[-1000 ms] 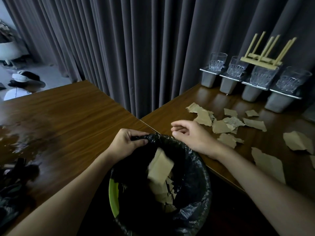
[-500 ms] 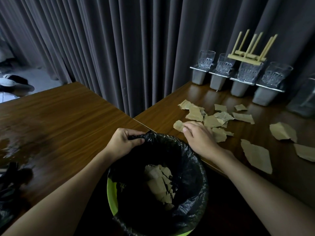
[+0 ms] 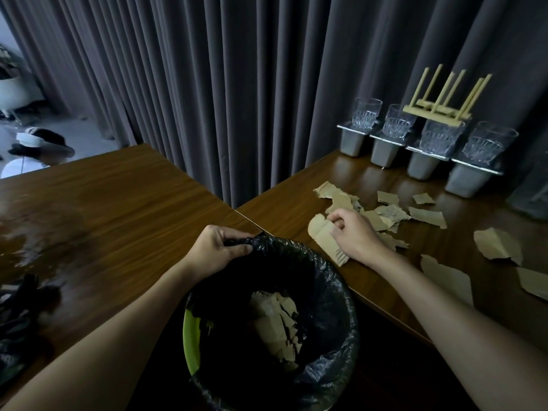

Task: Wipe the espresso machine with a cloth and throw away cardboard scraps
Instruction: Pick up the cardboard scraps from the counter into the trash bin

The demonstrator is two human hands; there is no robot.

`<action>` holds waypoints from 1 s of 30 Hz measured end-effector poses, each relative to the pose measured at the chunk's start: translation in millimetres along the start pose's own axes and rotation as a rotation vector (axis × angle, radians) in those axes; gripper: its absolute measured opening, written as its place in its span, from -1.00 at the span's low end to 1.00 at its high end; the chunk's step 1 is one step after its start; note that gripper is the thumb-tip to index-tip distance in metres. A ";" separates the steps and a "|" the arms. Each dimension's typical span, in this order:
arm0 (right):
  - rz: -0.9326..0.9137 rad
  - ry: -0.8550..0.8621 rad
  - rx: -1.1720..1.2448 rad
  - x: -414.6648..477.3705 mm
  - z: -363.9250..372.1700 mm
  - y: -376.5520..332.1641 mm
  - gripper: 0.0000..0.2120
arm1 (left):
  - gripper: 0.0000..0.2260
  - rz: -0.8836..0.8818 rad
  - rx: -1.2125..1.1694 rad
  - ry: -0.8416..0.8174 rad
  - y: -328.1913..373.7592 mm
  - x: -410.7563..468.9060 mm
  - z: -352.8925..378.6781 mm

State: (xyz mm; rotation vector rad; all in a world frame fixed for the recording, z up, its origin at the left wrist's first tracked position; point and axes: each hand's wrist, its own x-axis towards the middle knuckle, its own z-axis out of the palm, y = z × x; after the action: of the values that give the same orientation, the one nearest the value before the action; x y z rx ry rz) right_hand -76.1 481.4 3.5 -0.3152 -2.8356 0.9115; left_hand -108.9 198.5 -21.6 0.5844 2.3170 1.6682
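Dark grey pleated curtain (image 3: 237, 84) across the whole back. Two brown wooden tables meet at a corner: left table (image 3: 103, 218) with glare on its surface, right table (image 3: 444, 241) strewn with torn tan cardboard scraps (image 3: 498, 244).

Round green bin with black plastic liner (image 3: 335, 321) sits low in the gap between them, with more scraps in a pile (image 3: 275, 321) inside.

Four clear ribbed glasses (image 3: 364, 114) stand on grey metal containers (image 3: 353, 143) at the far right.

Left hand (image 3: 216, 250): fingers closed tight, gripping a bunched fold of the liner at the bin's far rim.

Right hand (image 3: 355, 235): fingers curled over one long cardboard piece (image 3: 321, 235) lying at the right table's edge, just beside the bin.
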 end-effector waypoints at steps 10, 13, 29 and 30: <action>-0.191 -0.095 0.117 -14.6 -6.6 -9.1 -0.63 | -0.85 -0.004 0.009 0.026 2.1 5.1 1.2; -0.107 -0.078 -0.079 4.7 -1.9 7.4 -0.51 | -0.85 -0.009 -0.002 0.029 0.5 4.7 2.6; -0.158 -0.003 -0.338 12.7 13.5 12.4 -0.65 | -0.85 -0.023 -0.017 0.004 1.5 3.3 1.4; -0.163 0.024 -0.328 12.3 12.9 13.0 -0.68 | -0.85 -0.024 -0.025 0.003 1.5 3.3 1.1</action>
State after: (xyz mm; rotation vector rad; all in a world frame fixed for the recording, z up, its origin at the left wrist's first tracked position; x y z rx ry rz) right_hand -88.6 487.5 -13.7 -0.1251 -2.9286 0.4084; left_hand -111.2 201.3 -20.4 0.5472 2.2928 1.6859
